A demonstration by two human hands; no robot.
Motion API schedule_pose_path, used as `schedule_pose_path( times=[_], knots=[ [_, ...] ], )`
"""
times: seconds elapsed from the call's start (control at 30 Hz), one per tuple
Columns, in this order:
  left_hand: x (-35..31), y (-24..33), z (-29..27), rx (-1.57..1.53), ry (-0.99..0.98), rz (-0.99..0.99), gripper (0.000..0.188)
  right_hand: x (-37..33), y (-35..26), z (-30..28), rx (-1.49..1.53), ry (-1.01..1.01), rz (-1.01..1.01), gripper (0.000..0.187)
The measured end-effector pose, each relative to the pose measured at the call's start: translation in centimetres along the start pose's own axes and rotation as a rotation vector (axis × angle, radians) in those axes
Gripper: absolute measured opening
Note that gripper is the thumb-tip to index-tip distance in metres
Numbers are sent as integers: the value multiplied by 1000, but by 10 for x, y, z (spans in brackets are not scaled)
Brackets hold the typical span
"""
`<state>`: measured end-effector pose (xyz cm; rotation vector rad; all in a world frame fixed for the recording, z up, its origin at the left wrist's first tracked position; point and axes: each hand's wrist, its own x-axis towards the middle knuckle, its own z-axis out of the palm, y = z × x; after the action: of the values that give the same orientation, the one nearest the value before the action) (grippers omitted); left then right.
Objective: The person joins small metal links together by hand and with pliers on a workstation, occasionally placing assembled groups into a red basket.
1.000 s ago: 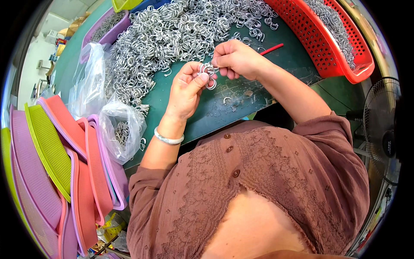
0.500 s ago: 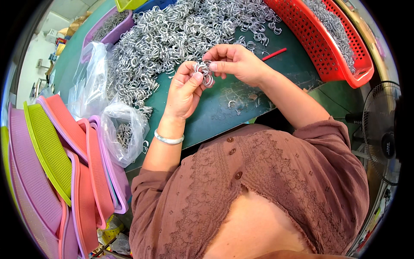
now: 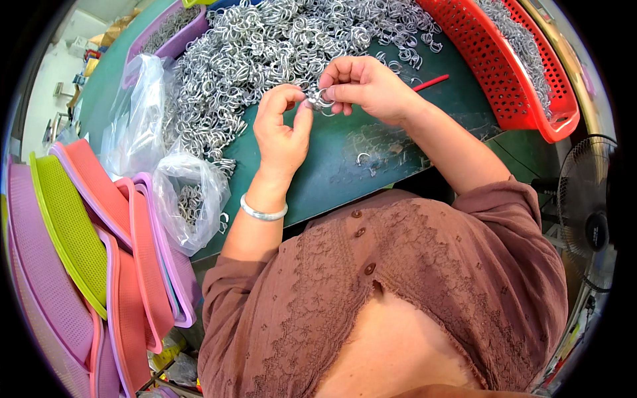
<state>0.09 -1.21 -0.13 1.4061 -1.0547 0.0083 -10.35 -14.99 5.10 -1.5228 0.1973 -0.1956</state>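
Note:
Between my two hands is a small cluster of silvery metal rings (image 3: 321, 101), held just above the near edge of a large heap of similar rings (image 3: 279, 46). My left hand (image 3: 284, 126), with a pale bangle at its wrist, pinches the cluster's left side between thumb and index finger. On the other side, my right hand (image 3: 365, 87) grips a ring of the cluster with thumb and fingers. How the rings are joined is too small to tell. A red stick (image 3: 431, 83) lies on the green tabletop (image 3: 332, 159) beyond my right wrist.
A red perforated basket (image 3: 478, 63) of metal pieces stands at the right, a purple basket (image 3: 192, 30) at the far left. Left of my arm are a plastic bag (image 3: 209, 176) with rings inside and stacked coloured baskets (image 3: 73, 232). One loose ring (image 3: 362, 159) lies nearby. A fan (image 3: 594, 229) is at right.
The ring cluster has turned and moved slightly up in my hands. My left hand's grip has shifted to a thumb-and-finger pinch, with a wider gap below it. The view has shifted slightly.

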Motion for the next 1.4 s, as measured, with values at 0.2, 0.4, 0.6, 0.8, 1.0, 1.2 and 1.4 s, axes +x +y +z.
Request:
schedule_pose_path(
  times=[0.2,0.4,0.6,0.8,1.0,1.2,1.4],
  knots=[
    [4,13,3,-464,-111,-427,15,7,-3,-3,41,-11,104,6],
    [7,15,-1,-489,-173,-560,17,11,1,-2,75,-24,58,12],
    [7,11,-3,-609,-117,-688,14,0,8,-9,-208,182,-16,21],
    [4,6,-5,-766,-91,-696,15,-15,14,-5,-192,19,17,13],
    [7,17,-6,-1047,-159,-683,19,-18,18,-3,-386,110,-301,12],
    [5,12,-6,-1095,-242,-684,22,-17,17,-5,-704,116,-583,16],
    [4,13,-4,-906,-192,-628,25,-20,17,0,-578,108,-454,14]
  ],
)
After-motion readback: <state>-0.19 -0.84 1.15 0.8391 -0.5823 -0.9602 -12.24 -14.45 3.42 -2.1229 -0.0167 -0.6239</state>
